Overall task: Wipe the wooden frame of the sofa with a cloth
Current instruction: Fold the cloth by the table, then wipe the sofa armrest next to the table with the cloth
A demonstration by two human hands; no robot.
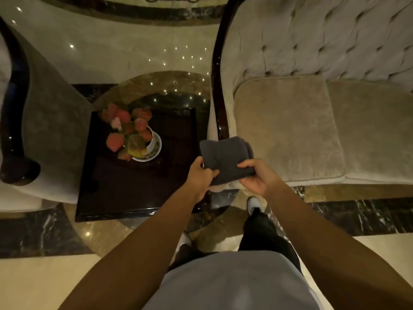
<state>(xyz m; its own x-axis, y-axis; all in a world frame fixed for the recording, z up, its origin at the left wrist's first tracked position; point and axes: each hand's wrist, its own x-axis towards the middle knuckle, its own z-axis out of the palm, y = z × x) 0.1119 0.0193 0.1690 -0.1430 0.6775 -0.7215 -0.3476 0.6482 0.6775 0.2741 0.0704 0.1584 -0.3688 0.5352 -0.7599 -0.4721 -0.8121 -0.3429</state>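
Observation:
A folded dark grey cloth [224, 155] is held in front of me by both hands. My left hand [199, 176] pinches its near left edge, and my right hand [258, 175] grips its near right side. The cloth hovers at the front end of the sofa's dark glossy wooden frame [216, 86], which curves along the left arm of the beige tufted sofa [312, 52]. Whether the cloth touches the frame I cannot tell. The frame's near tip is hidden behind the cloth.
A dark square side table [125, 182] stands left of the sofa and carries a white pot with reddish flowers [134, 135]. An armchair with a dark wooden arm [15, 108] is at far left. My feet are on the marble floor [44, 276].

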